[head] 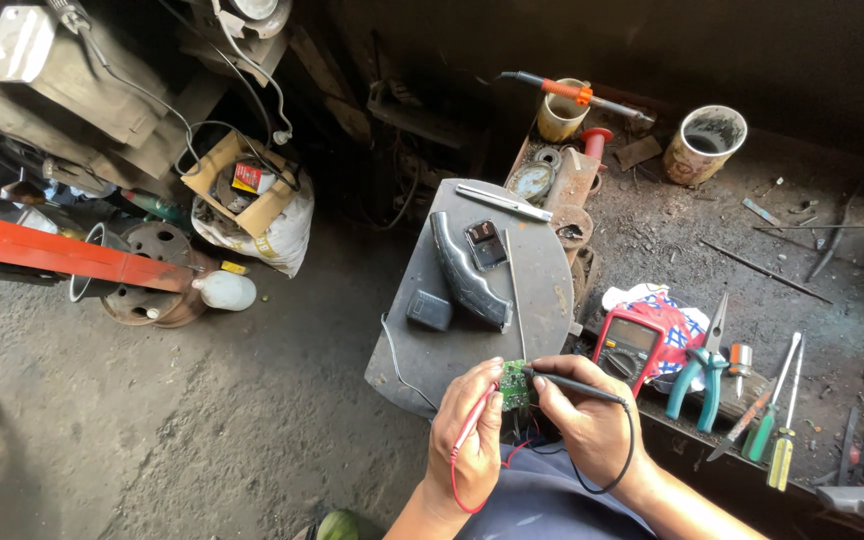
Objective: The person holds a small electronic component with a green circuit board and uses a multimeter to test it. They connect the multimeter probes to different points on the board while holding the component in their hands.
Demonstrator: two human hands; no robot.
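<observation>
— Circuit board (514,384), where is it now?
— It is small and green, at the near edge of the grey tabletop (542,262). The left hand (472,437) pinches it and also holds the red probe (471,428).
— And the right hand (590,420)?
— It is closed around the black probe (574,385), with the tip on the board.
— What could go wrong?
— I think the tip may slide and touch two contacts together, because the board is held only by fingers. The multimeter (630,344) lies just beside, on a cloth (674,312).
</observation>
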